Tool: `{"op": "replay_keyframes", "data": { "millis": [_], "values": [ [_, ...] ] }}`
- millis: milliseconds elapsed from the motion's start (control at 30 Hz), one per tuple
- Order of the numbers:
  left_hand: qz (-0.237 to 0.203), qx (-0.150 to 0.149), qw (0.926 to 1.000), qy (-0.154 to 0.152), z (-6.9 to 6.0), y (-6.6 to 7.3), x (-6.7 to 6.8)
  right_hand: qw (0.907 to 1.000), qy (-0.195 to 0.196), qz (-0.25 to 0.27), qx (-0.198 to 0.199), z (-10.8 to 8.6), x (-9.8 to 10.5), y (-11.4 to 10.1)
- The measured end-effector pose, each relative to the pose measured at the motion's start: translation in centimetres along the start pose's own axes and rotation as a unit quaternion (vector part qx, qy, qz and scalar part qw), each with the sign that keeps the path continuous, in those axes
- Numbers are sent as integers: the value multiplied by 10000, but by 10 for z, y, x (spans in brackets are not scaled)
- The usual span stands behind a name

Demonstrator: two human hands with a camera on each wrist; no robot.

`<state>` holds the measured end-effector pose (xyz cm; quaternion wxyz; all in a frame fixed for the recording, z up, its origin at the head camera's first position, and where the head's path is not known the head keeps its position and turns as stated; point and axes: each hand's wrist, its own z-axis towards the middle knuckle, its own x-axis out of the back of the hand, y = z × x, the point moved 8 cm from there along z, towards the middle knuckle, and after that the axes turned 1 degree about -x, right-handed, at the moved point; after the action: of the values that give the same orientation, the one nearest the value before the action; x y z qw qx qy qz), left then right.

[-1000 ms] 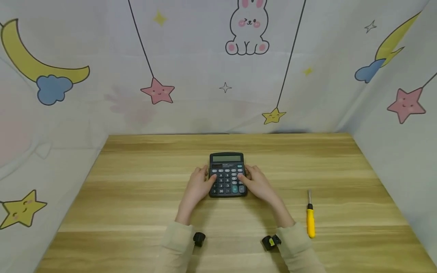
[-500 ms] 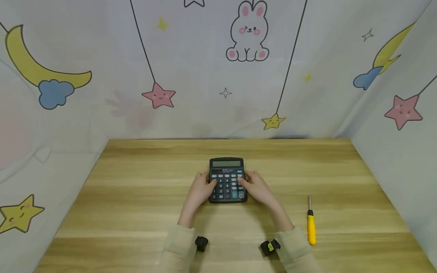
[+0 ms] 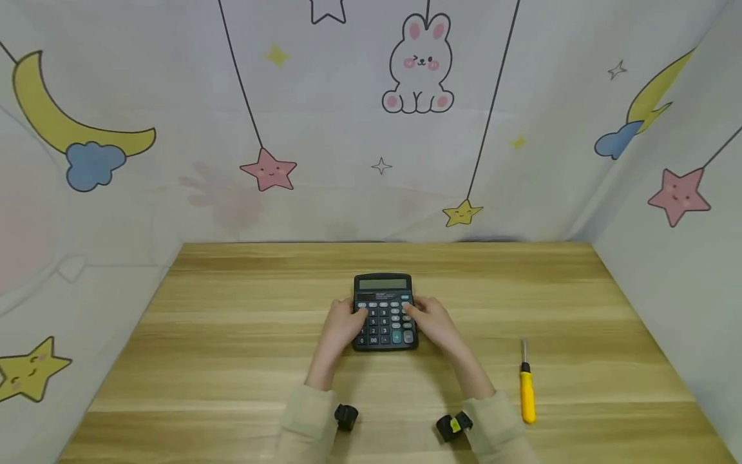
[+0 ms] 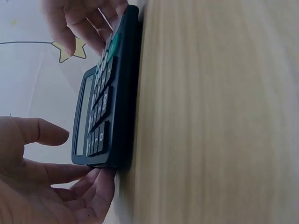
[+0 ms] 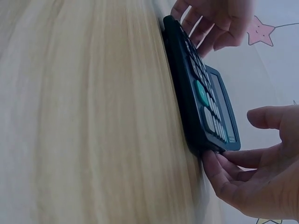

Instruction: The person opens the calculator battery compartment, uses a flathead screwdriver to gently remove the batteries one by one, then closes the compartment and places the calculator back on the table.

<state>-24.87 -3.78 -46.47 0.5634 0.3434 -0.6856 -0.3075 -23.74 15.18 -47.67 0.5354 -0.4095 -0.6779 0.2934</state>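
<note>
A black calculator (image 3: 384, 325) lies at the middle of the wooden table, its display at the far end. At its left side, my left hand (image 3: 341, 327) holds the edge with its fingers; in the left wrist view the left hand's thumb is raised above the keys of the calculator (image 4: 105, 107). My right hand (image 3: 436, 325) holds the right edge likewise, and the right wrist view has that thumb raised off the calculator (image 5: 198, 93). Parts of the fingers are hidden under the sides.
A screwdriver (image 3: 527, 393) with a yellow handle lies on the table to the right of my right forearm, shaft pointing away. Behind the table (image 3: 232, 361) hangs a pale cloth (image 3: 336, 122) printed with stars, a moon and a rabbit.
The head view has tilted slightly upward, so the table and hands appear lower. Both hands stay at the calculator's sides, with no clear movement of it on the table.
</note>
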Motion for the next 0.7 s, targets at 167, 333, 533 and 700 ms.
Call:
{"op": "replay_keyframes", "data": {
  "millis": [167, 333, 533, 700],
  "values": [
    [-2, 32, 10000, 11, -1, 5, 2, 9997, -42, 206, -117, 1, -1, -1],
    [-61, 99, 9999, 1, -2, 5, 2, 9996, -20, 258, -133, 1, -2, -2],
    [-148, 117, 9998, -3, -3, 5, 2, 9997, -2, 231, -68, -3, 0, -6],
    [-234, 152, 9996, 0, -4, 6, 3, 10000, 32, 58, 34, -4, 4, -10]
  ]
}}
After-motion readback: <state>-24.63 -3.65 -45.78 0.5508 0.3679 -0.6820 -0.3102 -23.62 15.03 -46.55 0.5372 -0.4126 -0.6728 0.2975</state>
